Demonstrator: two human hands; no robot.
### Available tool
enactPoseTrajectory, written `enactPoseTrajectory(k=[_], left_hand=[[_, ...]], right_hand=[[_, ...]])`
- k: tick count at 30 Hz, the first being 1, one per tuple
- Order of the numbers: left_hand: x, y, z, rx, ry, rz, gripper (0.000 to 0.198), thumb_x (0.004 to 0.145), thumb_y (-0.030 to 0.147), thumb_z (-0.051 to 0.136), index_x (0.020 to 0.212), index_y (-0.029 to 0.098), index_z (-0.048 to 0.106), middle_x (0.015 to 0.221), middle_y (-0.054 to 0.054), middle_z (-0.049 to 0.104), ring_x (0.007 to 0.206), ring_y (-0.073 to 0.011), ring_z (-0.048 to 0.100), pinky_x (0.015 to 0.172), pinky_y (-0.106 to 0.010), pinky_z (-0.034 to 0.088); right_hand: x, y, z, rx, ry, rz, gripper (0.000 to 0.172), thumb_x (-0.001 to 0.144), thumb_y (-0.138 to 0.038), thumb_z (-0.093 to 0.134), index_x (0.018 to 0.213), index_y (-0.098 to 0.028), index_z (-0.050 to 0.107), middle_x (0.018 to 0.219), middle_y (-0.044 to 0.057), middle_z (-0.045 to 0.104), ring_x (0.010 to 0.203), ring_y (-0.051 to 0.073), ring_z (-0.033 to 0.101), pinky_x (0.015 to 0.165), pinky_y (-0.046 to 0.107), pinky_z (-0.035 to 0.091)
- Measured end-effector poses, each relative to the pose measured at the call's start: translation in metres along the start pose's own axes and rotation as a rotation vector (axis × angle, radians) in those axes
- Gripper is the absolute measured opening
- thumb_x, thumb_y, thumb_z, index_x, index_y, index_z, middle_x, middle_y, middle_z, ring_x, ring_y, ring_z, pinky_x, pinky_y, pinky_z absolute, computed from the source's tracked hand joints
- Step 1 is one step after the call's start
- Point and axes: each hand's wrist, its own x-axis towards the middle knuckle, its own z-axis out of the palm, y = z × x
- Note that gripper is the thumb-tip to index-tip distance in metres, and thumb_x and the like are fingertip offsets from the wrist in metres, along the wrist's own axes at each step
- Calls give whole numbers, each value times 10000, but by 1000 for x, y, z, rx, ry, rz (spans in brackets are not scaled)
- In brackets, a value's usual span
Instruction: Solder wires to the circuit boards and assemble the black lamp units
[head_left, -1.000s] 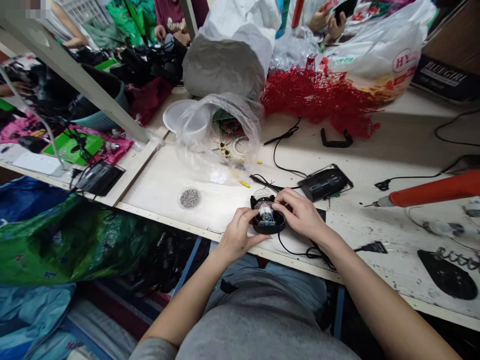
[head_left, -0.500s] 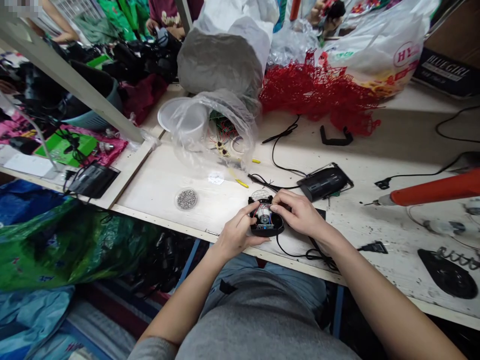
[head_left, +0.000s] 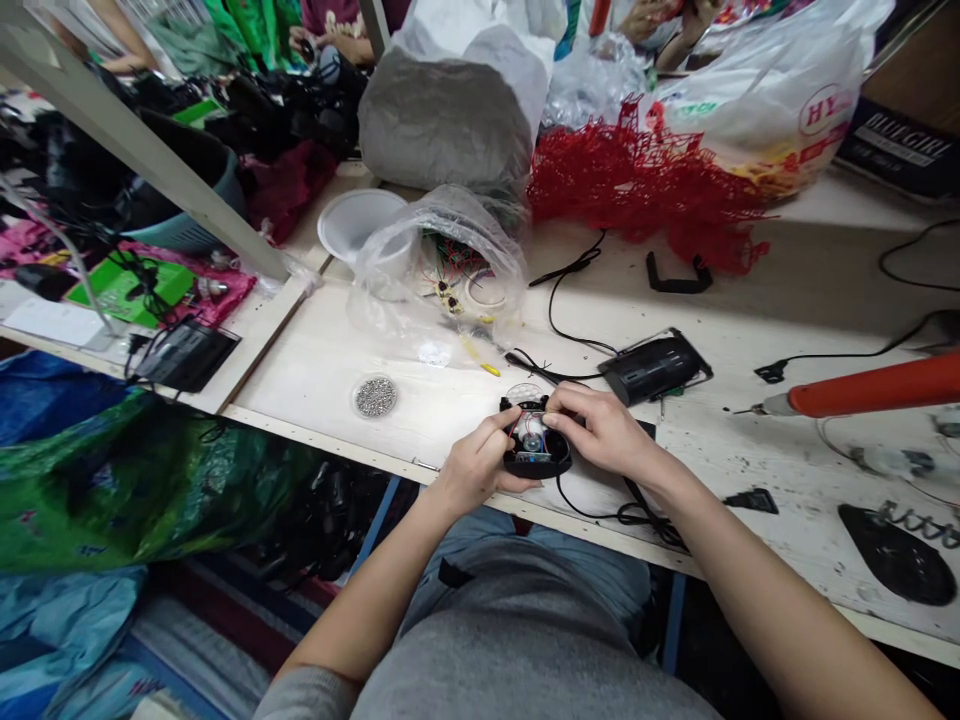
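Housing [head_left: 537, 467], rounded black plastic, open side up: near edge of the pale tabletop [head_left: 315, 390], presumably for close sight. My left hand [head_left: 472, 462] grips its left side, seemingly to steady it; my right hand [head_left: 594, 424], fingers narrowed, touches its far right rim, whether pinching anything I cannot tell.

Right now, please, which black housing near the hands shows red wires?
The open housing between the left hand and right hand; the cylindrical housing beyond shows none.

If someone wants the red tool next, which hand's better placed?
Probably the right hand: it's nearer the red tool, which is off to that side. The left hand is farther away, holding the black casing.
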Motion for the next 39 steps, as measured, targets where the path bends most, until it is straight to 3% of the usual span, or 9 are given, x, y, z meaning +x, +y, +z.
enactPoseTrajectory(k=[4,9,14,22,28,31,35,39], left_hand=[[1,1,1,7,32,28,438,798,504,804,928,191,526,1234,-180,699,1123,-247,727,847,-310,667],[1,0,1,-31,21,-20,482,785,504,816,1003,185,528,1238,-180,697,1071,-256,743,873,-377,666],[0,2,-3,-66,-8,23,454,805,432,816,1053,179,531,1304,-215,663,1198,-269,692,922,-392,650],[-14,14,-9,-24,-124,-62,548,954,170,604,1469,163,420,1427,-202,590,1354,-260,576,1074,-458,560],[-15,22,-13,51,-134,-61,648,971,188,567,1567,182,313,1439,-195,580,1329,-275,585,1047,-468,567],[-16,23,-12,68,-128,-64,646,977,173,538,1577,189,299,1432,-189,579,1309,-272,595,1037,-462,574],[-18,23,-11,90,-127,-80,511,973,162,535,1475,216,455,1428,-177,577,1257,-269,620,993,-445,590],[-18,24,-10,95,-137,-77,452,973,150,530,1420,208,506,1426,-178,581,1228,-265,624,982,-443,589]], right_hand=[[-2,1,1,12,18,-3,185,967,-251,547,790,-203,576,755,15,600,699,161,569,665,281,417],[-3,1,1,27,26,19,192,973,-291,560,804,-206,596,770,20,616,704,165,579,667,290,433],[-6,2,1,11,47,9,193,977,-289,550,807,-209,594,768,17,612,705,167,582,667,298,444],[-23,-5,15,-113,40,-102,164,1008,-221,504,871,-212,593,836,47,624,746,184,611,675,305,494],[-25,-16,11,-164,95,-96,148,1012,-215,507,917,-219,620,873,60,649,774,192,643,707,330,541],[-19,-17,9,-211,149,-79,152,1004,-192,497,931,-214,629,879,61,662,777,193,647,712,339,548],[-14,-15,13,-226,144,-83,151,1006,-180,496,950,-210,633,875,61,668,776,191,651,718,341,554],[-13,-14,17,-232,149,-117,153,1019,-188,495,972,-215,638,883,61,674,790,189,653,728,334,554]])
